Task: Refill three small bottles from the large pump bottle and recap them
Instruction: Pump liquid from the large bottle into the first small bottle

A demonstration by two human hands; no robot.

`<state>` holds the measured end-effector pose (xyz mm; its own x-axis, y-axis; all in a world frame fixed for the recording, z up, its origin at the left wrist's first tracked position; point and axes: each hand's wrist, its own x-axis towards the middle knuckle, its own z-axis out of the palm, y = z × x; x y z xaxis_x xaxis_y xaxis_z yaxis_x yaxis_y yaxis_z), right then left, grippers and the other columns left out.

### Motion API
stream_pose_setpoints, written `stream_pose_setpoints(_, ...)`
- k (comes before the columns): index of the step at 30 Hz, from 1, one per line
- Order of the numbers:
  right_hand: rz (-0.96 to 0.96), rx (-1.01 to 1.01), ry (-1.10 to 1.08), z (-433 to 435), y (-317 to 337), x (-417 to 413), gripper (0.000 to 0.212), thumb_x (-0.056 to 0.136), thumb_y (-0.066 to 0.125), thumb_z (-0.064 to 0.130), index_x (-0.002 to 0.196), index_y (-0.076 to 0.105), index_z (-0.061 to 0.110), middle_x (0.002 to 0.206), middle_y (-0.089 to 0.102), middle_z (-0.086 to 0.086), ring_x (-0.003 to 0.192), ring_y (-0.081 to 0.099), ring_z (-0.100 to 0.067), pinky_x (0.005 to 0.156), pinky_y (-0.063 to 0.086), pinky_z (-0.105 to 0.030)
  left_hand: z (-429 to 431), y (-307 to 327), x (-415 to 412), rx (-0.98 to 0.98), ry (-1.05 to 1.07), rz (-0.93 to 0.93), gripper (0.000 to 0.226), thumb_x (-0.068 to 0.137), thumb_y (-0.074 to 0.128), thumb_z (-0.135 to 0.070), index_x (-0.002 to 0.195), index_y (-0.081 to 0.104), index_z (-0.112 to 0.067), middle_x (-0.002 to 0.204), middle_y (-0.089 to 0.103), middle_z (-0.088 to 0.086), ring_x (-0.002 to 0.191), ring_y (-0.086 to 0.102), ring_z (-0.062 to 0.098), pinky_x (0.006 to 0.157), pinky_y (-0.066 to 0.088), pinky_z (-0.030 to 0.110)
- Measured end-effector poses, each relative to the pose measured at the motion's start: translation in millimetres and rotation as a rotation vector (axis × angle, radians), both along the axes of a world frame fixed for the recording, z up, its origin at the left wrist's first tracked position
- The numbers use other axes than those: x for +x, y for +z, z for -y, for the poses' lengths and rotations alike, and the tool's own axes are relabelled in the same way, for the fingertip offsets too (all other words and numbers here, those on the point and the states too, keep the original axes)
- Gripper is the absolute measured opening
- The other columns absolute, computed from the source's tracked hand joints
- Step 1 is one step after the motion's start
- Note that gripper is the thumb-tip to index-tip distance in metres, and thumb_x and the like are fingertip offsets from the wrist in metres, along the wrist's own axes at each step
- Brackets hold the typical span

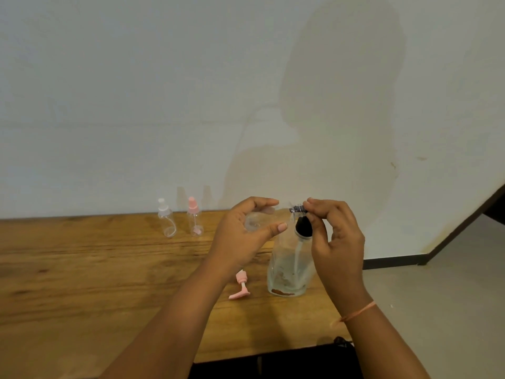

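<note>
Around: white-capped bottle and pink-capped bottle at ten o'clock; loose pink cap at six.
Big bottle: partly filled.
Left fingers: holding my clear small bottle.
Right fingers: pinching pump.

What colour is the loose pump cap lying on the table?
The cap is pink, clearest in the head view.
</note>
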<state>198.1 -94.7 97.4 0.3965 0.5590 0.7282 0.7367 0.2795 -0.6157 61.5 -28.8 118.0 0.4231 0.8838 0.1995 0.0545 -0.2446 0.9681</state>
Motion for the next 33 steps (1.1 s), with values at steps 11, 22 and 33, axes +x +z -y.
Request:
stream_pose_setpoints(11,0.047,0.005,-0.038,-0.3,0.7,2.2,0.019,0.084,0.058,-0.010,0.096,0.068,0.002,0.098,0.058,-0.002,0.096,0.054,0.005,0.087,0.042,-0.005,0.3,1.9,0.0,0.016,-0.014,0.020,0.036,0.073,0.077,-0.014,0.099,0.064,-0.034,0.100,0.065,-0.005,0.095,0.058,-0.003,0.075,0.044,0.003)
stream_pose_setpoints(22,-0.040,0.017,-0.063,2.7,3.0,-8.5,0.021,0.084,0.059,-0.009,0.097,0.068,0.005,0.098,0.061,-0.003,0.097,0.055,0.008,0.085,0.043,-0.005,3.8,2.0,-1.3,0.034,0.001,0.019,0.037,0.072,0.078,-0.016,0.097,0.064,-0.039,0.103,0.065,-0.003,0.101,0.058,0.003,0.078,0.045,0.006)
stream_pose_setpoints(33,0.001,0.014,-0.084,1.7,-1.9,-4.8,0.020,0.084,0.058,-0.009,0.098,0.067,0.002,0.099,0.061,-0.004,0.097,0.056,-0.003,0.088,0.043,-0.007,2.3,2.8,-0.2,0.069,-0.007,-0.019,0.036,0.072,0.078,-0.016,0.097,0.063,-0.038,0.099,0.064,-0.004,0.094,0.056,-0.005,0.073,0.041,0.001)
